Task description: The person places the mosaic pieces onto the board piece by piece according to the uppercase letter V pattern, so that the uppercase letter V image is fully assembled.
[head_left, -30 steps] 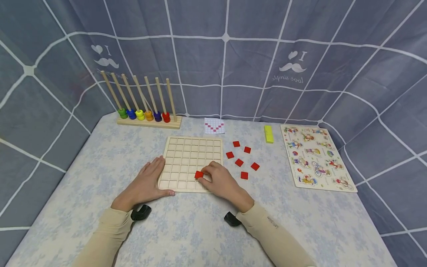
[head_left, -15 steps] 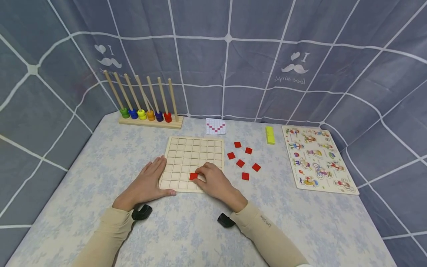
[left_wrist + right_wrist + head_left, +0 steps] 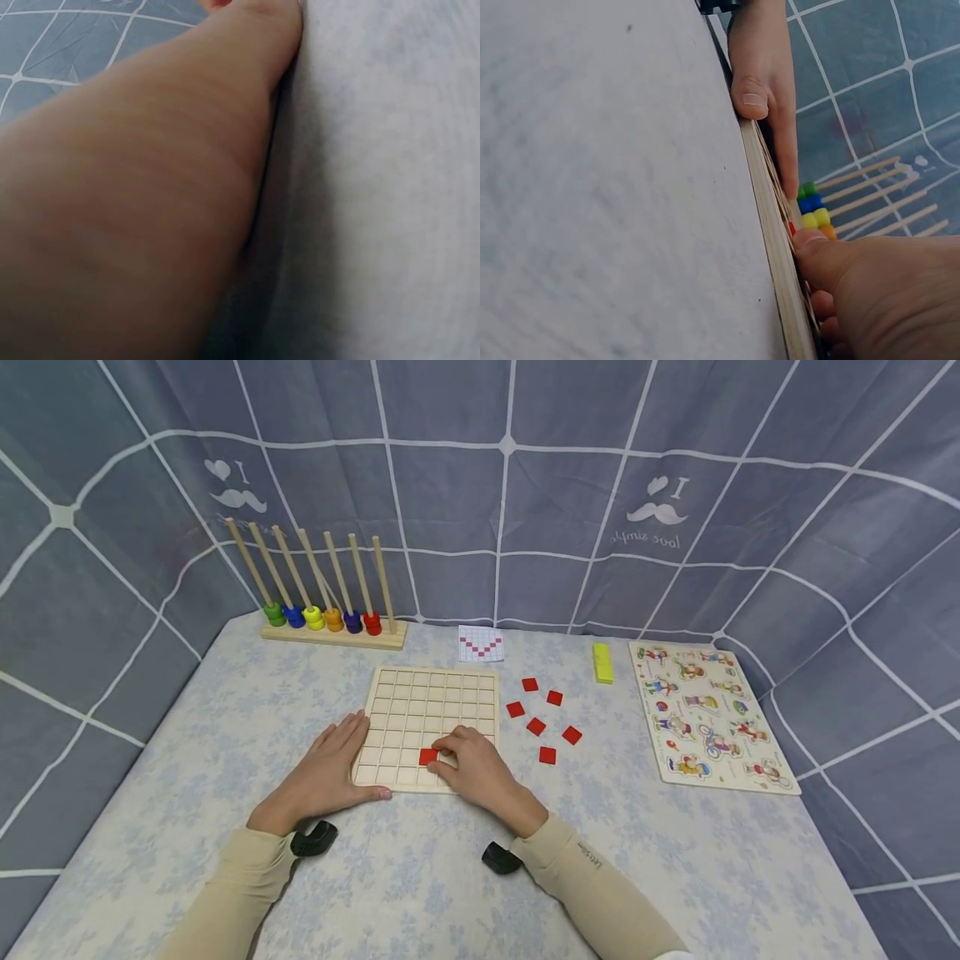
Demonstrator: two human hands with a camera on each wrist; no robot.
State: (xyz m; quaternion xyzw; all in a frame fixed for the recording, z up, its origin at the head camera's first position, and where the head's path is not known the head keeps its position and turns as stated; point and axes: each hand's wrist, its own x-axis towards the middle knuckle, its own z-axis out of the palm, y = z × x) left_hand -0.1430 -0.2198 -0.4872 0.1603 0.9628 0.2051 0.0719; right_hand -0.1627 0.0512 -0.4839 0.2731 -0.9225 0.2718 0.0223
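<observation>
A square wooden grid board (image 3: 397, 710) lies on the table in the head view. My left hand (image 3: 318, 777) rests along its left edge with straight fingers, the thumb by the near edge. With thumb and fingers, my right hand (image 3: 480, 772) pinches a red square tile (image 3: 427, 757) at the second row from the near side. Whether the tile sits fully inside a cell I cannot tell. In the right wrist view, the board's edge (image 3: 772, 225) runs between both hands and only a sliver of red shows. The left wrist view holds mostly blurred skin and tablecloth.
Several loose red tiles (image 3: 536, 727) lie right of the board. Behind it is a pattern card (image 3: 482, 644) with a pink V. A peg rack with coloured rings (image 3: 333, 635) stands back left. A yellow block (image 3: 603, 663) and a picture puzzle (image 3: 712, 718) lie to the right.
My right hand has slid left over the board with the red tile, which now lies flatter against the grid. The left hand has stayed at the board's edge.
</observation>
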